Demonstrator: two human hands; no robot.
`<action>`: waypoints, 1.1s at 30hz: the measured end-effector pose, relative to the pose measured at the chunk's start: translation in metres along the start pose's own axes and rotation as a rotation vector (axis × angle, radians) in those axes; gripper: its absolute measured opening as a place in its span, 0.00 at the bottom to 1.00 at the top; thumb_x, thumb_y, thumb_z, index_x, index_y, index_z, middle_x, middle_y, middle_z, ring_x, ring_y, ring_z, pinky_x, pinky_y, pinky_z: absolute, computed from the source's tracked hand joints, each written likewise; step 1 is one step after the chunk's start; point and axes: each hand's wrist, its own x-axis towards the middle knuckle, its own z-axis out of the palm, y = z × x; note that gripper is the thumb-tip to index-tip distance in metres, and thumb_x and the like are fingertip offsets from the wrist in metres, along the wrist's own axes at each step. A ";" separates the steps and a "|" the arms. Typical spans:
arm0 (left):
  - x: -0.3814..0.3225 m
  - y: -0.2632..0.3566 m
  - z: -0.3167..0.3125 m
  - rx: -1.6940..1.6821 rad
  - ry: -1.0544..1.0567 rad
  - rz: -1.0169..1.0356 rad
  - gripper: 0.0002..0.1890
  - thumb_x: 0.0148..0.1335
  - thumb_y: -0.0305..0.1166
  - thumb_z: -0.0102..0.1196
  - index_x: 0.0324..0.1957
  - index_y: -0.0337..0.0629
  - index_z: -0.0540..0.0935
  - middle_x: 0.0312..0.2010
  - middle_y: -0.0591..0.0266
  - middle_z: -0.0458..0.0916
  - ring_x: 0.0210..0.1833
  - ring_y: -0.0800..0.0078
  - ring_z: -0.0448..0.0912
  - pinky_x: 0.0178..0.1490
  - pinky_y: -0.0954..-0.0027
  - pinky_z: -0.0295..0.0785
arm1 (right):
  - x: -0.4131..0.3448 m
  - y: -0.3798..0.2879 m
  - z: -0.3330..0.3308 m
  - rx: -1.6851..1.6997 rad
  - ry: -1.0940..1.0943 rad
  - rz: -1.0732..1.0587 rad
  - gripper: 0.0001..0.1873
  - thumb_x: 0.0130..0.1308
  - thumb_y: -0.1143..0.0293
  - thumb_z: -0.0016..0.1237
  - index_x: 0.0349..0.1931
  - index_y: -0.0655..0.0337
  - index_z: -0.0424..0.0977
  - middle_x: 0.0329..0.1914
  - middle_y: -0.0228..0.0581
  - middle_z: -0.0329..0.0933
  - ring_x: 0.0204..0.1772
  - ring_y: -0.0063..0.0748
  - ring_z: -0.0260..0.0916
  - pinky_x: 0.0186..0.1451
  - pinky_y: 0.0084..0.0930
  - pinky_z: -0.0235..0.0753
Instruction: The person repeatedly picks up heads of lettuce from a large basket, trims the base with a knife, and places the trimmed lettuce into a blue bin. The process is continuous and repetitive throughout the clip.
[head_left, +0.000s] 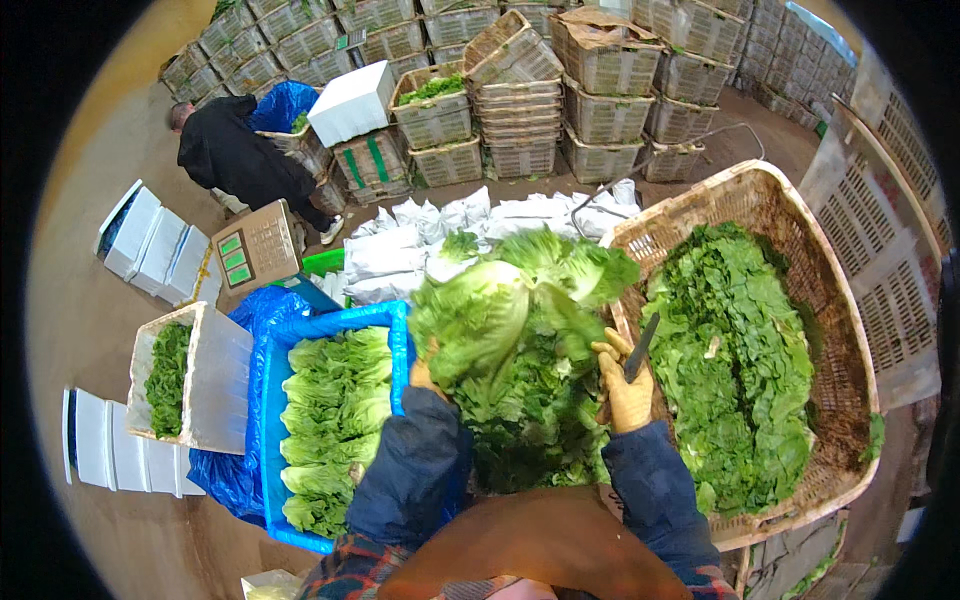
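Note:
My left hand (426, 372), in a yellowish glove and partly hidden by leaves, grips a large head of leafy lettuce (487, 307) at centre. My right hand (628, 390), gloved too, is closed around a knife whose dark blade (643, 346) points up. Loose lettuce leaves (532, 427) lie below and between my hands. To the left, a blue-lined crate (274, 420) holds rows of pale-stemmed lettuce (337, 420). On the right stands a dirty plastic crate (832, 300) with stacked green lettuce (731, 375) inside.
A digital scale (259, 244) and white foam boxes (154, 240) stand at left, near a bending person in black (232, 150). White filled bags (386, 255) lie ahead. Stacked plastic crates (521, 142) line the back. A foam box of greens (217, 375) adjoins the blue-lined crate.

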 end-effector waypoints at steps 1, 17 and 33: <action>-0.007 -0.012 0.004 -0.492 -0.271 -0.231 0.24 0.77 0.34 0.42 0.72 0.41 0.63 0.66 0.51 0.72 0.64 0.60 0.74 0.68 0.58 0.69 | 0.003 -0.005 0.006 -0.072 -0.050 -0.215 0.28 0.66 0.66 0.60 0.65 0.61 0.68 0.57 0.36 0.78 0.35 0.13 0.67 0.39 0.13 0.70; -0.038 -0.031 0.072 -0.567 -0.410 -0.484 0.26 0.77 0.39 0.37 0.72 0.42 0.63 0.70 0.51 0.66 0.70 0.54 0.68 0.73 0.52 0.63 | 0.086 0.017 -0.032 -0.486 -0.003 -0.388 0.02 0.61 0.76 0.60 0.33 0.61 0.82 0.35 0.34 0.81 0.40 0.25 0.76 0.46 0.24 0.76; -0.077 -0.042 0.078 0.505 -0.077 -0.317 0.29 0.59 0.27 0.64 0.64 0.36 0.74 0.58 0.57 0.78 0.60 0.66 0.75 0.64 0.64 0.69 | 0.017 0.008 -0.008 0.257 -0.202 0.144 0.40 0.54 0.52 0.70 0.62 0.61 0.66 0.37 0.31 0.75 0.17 0.24 0.69 0.17 0.21 0.74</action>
